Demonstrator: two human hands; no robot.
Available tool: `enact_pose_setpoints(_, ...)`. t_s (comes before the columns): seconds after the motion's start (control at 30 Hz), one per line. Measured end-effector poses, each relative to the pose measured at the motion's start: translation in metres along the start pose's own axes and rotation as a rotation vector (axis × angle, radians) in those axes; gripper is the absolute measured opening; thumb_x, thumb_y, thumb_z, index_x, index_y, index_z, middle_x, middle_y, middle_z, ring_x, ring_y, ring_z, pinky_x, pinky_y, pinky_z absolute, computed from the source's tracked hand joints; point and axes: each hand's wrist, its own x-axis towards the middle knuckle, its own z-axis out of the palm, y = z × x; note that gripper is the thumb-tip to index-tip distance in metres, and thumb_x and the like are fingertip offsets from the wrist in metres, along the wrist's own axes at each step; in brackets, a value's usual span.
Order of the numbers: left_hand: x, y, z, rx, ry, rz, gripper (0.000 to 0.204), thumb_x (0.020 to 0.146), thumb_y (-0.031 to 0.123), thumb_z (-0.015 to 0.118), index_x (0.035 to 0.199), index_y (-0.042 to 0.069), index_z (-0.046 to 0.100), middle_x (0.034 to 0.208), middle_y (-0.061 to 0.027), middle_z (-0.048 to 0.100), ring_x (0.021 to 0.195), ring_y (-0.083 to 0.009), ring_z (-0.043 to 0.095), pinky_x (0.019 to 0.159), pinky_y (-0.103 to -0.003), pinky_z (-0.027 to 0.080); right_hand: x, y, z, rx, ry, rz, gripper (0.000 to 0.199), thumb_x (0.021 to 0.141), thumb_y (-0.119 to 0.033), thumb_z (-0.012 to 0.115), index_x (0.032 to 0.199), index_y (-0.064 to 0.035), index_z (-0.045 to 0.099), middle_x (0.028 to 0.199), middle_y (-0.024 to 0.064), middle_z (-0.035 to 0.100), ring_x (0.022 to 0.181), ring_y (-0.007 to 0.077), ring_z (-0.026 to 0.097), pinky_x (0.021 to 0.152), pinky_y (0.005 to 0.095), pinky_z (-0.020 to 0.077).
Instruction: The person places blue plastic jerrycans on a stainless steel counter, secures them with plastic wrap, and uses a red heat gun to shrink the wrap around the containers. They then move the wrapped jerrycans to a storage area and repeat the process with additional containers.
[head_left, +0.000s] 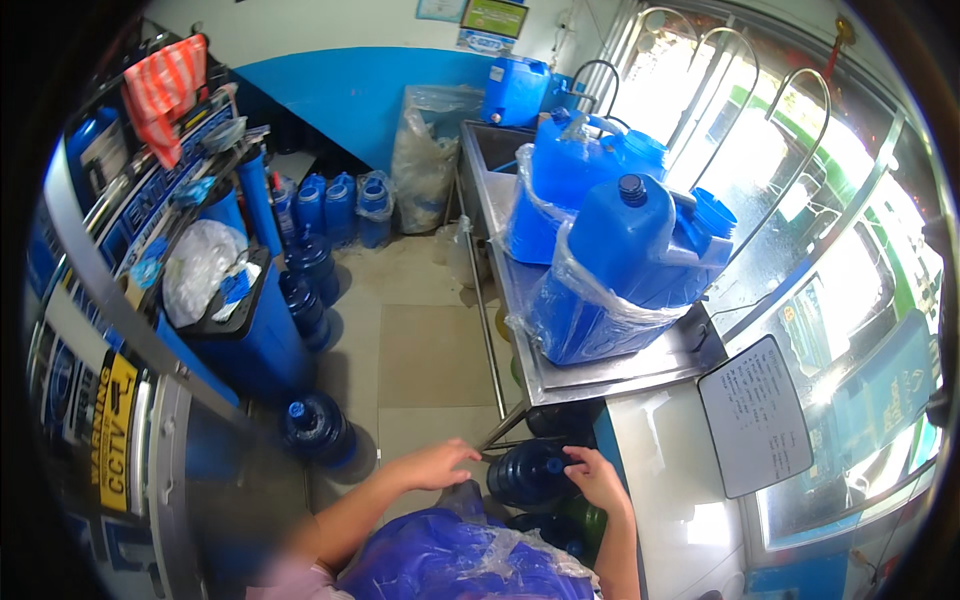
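Blue and round, the jug [530, 473] lies on its side on the floor just below the steel desk [600, 372], its capped neck pointing toward the right hand [598, 478]. That hand rests fingers-curled against the neck end, touching the cap rather than clamping it, as far as the view shows. The left hand [435, 465] hovers just left of the jug, fingers loosely spread and bent, close to its shoulder but apparently not yet pressing on it.

A good grip here, I judge, wants the right hand firmly round the neck and the left flat under or against the belly, so the smooth round body cannot roll away between them. The desk's leg [500, 425] runs slanting just above the left hand, so lifting calls for keeping knuckles low and clear of it.

Beneath both forearms sits a blue container in crinkled plastic wrap [470, 560], crowding the space nearest the body. Farther left of the left hand another jug [315, 428] stands upright on the floor. On the desk, well above the hands, bagged square blue containers [615, 280] lean at the edge.
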Motion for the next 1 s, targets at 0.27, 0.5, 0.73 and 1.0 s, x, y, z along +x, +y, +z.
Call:
enact_pose_setpoints(0.27, 0.110, 0.073, -0.116, 0.182, 0.505, 0.478, 0.050, 0.083, 0.007, 0.062, 0.131, 0.009, 0.051, 0.137, -0.0163, 0.047, 0.127, -0.0367, 0.046, 0.106, -0.047, 0.039, 0.079, -0.074, -0.091, 0.272, 0.458, -0.351, 0.046, 0.084, -0.001, 0.064, 0.129, -0.0073, 0.057, 0.133, 0.0158, 0.049, 0.114, 0.0252, 0.059, 0.087, 0.0349, 0.0529)
enact_pose_setpoints(0.5, 0.198, 0.082, -0.160, 0.299, 0.759, 0.605, 0.057, 0.078, 0.001, 0.060, 0.134, 0.009, 0.050, 0.140, -0.0150, 0.048, 0.130, -0.0359, 0.045, 0.104, -0.047, 0.041, 0.146, -0.129, -0.103, -0.156, 0.849, -0.672, 0.046, 0.079, 0.000, 0.066, 0.124, -0.0066, 0.061, 0.141, 0.0200, 0.043, 0.129, 0.0341, 0.045, 0.102, 0.0443, 0.0435)
enact_pose_setpoints(0.73, 0.214, 0.001, -0.148, -0.272, 0.387, 0.446, 0.035, 0.080, -0.001, 0.056, 0.115, 0.004, 0.064, 0.125, -0.0145, 0.061, 0.116, -0.0308, 0.058, 0.094, -0.039, 0.047, 0.169, -0.146, -0.123, -0.253, 1.021, -0.631, 0.042, 0.082, -0.013, 0.067, 0.122, -0.0020, 0.061, 0.139, 0.0236, 0.044, 0.132, 0.0370, 0.041, 0.106, 0.0492, 0.0377)
enact_pose_setpoints(1.0, 0.232, 0.048, -0.256, -0.145, 0.552, 0.727, 0.038, 0.079, -0.001, 0.058, 0.116, 0.005, 0.063, 0.122, -0.0154, 0.061, 0.114, -0.0328, 0.057, 0.097, -0.041, 0.044, 0.232, -0.157, -0.110, -0.323, 1.311, -0.631, 0.066, 0.098, -0.049, 0.037, 0.137, 0.0044, 0.043, 0.136, 0.0225, 0.047, 0.134, 0.0401, 0.039, 0.114, 0.0535, 0.0185)
